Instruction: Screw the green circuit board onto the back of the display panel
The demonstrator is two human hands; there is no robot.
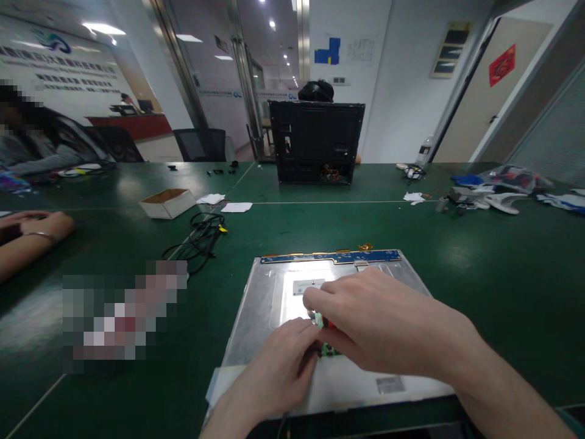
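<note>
A flat metal-backed display panel [256,292] lies on the table in front of me, with a long blue circuit strip [329,257] along its far edge. Near its middle a small green circuit board [329,352] shows in part between my hands. My left hand [286,360] has its fingers curled together at the board's left side, gripping it. My right hand [370,317] reaches over from the right, fingers closed around a red and black tool [326,322]. The tool's tip and most of the board are hidden behind my fingers.
A black monitor housing [317,140] stands upright at the far side, a person behind it. Left of the panel lie a black cable [203,235] and an open white box [167,204]. Another person's hands [46,228] rest at the left. Bagged parts [516,178] lie far right.
</note>
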